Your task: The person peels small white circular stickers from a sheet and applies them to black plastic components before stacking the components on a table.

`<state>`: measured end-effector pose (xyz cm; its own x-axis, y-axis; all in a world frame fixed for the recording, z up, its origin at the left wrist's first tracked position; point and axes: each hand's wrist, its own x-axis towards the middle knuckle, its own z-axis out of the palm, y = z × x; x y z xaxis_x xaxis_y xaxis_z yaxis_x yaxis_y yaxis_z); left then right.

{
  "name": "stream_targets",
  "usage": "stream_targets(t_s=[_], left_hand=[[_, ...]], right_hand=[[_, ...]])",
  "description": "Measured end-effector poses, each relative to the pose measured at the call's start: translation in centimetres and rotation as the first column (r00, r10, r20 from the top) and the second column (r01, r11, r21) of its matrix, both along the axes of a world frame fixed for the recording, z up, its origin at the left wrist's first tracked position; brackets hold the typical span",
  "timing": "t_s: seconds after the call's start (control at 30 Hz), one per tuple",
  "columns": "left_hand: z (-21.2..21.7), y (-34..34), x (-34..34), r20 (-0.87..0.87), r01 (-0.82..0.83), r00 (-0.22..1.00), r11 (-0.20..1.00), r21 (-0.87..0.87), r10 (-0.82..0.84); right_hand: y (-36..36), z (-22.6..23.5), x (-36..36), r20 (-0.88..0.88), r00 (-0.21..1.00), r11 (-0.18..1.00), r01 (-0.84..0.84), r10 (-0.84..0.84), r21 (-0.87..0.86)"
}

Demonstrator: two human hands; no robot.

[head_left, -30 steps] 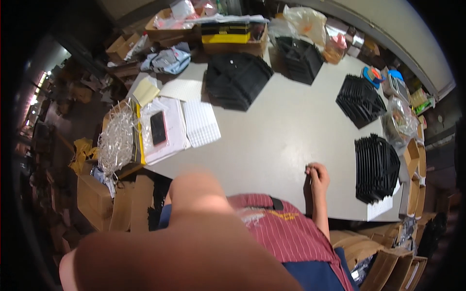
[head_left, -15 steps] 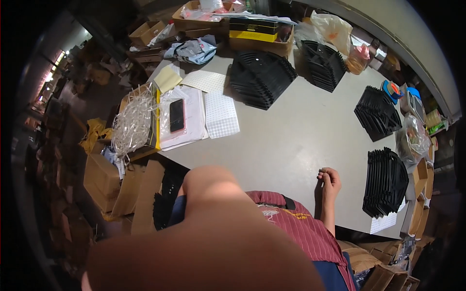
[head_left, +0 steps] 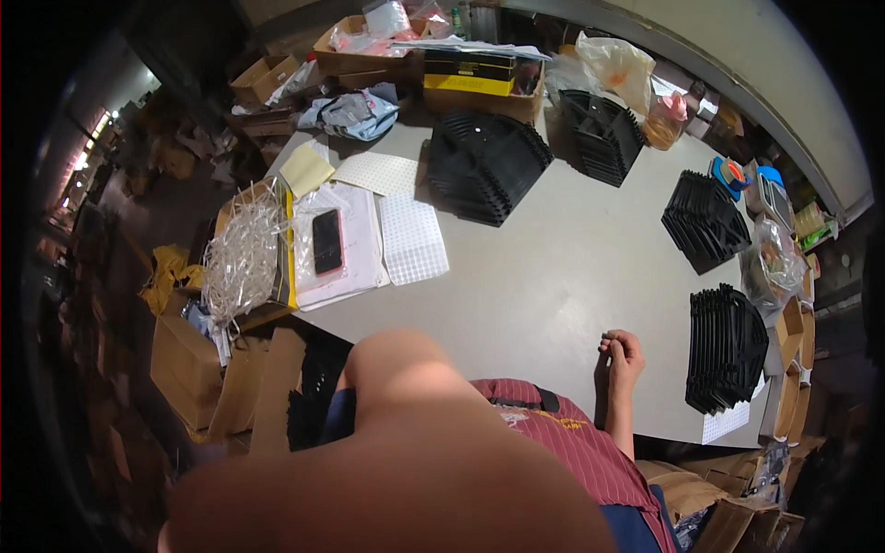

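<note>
Near the back edge of the smooth grey tabletop [head_left: 544, 286], I see an open brown cardboard carton [head_left: 355, 63] heaped with clear and pinkish plastic packets [head_left: 373, 39]. Just beside it, loose white papers [head_left: 479, 46] lie over a black-and-yellow box [head_left: 468, 85]. At the left, a yellow-edged box [head_left: 291, 263] overflows with curly, translucent shredded strips [head_left: 244, 258]. A crinkled clear plastic bag [head_left: 772, 263] sits by the right edge; I can't make out its contents.

The print on the black-and-yellow box is too small for me to read, as is the yellow lettering on the striped maroon shirt [head_left: 572, 442].

Four stacks of ribbed black plastic pieces stand around the table: a broad fan-shaped one [head_left: 489, 164], a narrower one [head_left: 601, 136], a slanted one [head_left: 706, 221] and an arched one [head_left: 726, 350]. The right hand [head_left: 623, 352] is nearest the arched stack but apart from it, fingers loosely curled over the bare surface; whether they pinch anything I cannot tell. A blurred bare arm [head_left: 396, 452] fills the foreground; the left hand is out of sight, its state unknown to me.
</note>
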<state>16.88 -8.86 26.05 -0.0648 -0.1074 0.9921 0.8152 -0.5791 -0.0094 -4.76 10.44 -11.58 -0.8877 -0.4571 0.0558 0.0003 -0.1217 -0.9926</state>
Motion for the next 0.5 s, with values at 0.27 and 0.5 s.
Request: stream_targets(t_s=[0.27,0.5], left_hand=[[0.0,0.2,-1.0,-0.002,0.046,0.999,0.999,-0.003,-0.046],[0.3,1.0,-2.2,0.008,0.118,0.993,0.993,0.008,-0.118]], right_hand=[[-0.1,-0.6,0.1,0.010,0.999,0.999,0.034,-0.034,0.023],[-0.5,0.3,0.1,-0.014,0.999,0.999,0.035,-0.034,0.028]])
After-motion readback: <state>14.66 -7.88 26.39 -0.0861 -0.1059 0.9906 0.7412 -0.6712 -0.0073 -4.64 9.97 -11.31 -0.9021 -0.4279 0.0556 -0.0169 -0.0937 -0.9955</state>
